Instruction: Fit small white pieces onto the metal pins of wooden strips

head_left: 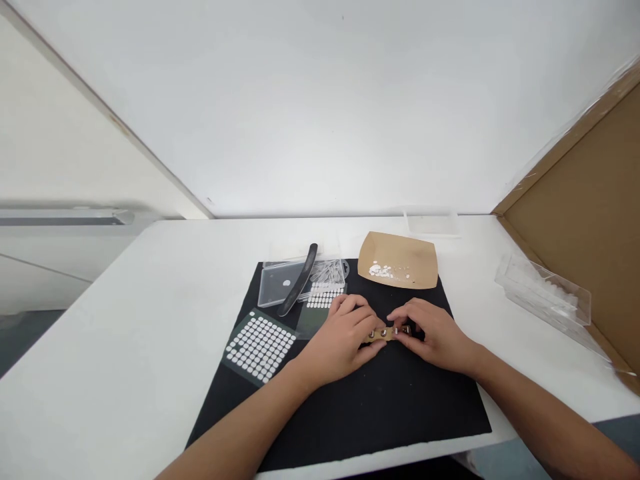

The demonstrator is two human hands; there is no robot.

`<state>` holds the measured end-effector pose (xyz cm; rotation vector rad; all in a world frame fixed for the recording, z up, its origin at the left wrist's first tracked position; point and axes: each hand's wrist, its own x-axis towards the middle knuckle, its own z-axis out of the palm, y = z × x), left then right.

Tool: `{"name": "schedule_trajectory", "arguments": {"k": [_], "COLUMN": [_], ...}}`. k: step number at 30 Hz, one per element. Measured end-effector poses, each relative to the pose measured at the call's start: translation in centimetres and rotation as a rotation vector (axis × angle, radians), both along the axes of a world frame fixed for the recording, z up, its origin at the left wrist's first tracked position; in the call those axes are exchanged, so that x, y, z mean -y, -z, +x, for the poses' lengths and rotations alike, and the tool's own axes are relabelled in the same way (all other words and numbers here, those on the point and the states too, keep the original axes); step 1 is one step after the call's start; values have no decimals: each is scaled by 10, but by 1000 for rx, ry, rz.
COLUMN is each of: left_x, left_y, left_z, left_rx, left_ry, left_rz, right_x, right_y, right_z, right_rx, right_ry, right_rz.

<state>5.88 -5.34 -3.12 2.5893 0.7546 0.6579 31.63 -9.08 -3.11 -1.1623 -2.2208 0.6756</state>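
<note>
A narrow tan strip (pixel 389 333) with several small, shiny brown and white pieces along it lies low over the black mat (pixel 380 407). My left hand (pixel 345 333) grips its left end between thumb and fingers. At the strip's right part, my right hand (pixel 433 335) has thumb and fingertips closed around one of the small pieces, which they partly cover. Left of my left hand lies a sheet of white round dots (pixel 261 348). A second dotted sheet (pixel 320 313) is partly hidden behind that hand.
A black curved nail file (pixel 300 280) rests across an open clear plastic box (pixel 273 285), near a clear case of thin clear pieces (pixel 329 271). Behind my hands, a tan tray (pixel 425 267) holds small white bits. A clear box (pixel 547 290) stands right, beside a cardboard panel (pixel 590 220).
</note>
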Motion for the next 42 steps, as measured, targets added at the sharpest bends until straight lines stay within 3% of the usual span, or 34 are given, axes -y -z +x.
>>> {"name": "schedule_trajectory", "arguments": {"k": [24,42], "left_x": [0,1], "left_y": [1,-2], "left_z": [0,1], "left_rx": [0,-28], "left_ry": [-9,-17], "left_rz": [14,-56], "right_x": [-3,0], "right_y": [4,-4], "right_z": [3,-3], "right_rx": [15,154], "right_ry": [-34,-68], "right_rz": [186,463]}}
